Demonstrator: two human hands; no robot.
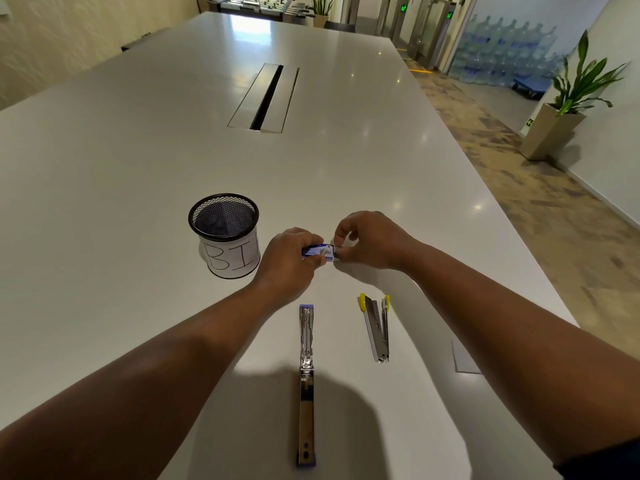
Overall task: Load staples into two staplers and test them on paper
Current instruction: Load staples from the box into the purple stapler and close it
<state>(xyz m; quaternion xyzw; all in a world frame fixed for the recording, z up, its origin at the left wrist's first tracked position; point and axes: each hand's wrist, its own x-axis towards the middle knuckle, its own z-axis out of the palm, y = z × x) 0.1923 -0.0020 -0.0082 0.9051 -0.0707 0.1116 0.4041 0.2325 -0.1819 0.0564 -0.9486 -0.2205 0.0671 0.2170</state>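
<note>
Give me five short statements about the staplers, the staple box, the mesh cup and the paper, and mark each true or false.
1. Both hands hold the small blue staple box. True.
2. The purple-tipped metal stapler lies fully opened flat. True.
3. The yellow-tipped metal stapler is closed. False: it gapes in a V.
4. The black mesh cup lies tipped over. False: it stands upright.
5. The white paper sheet lies under the purple-tipped stapler. False: it lies apart, by the right forearm.
</note>
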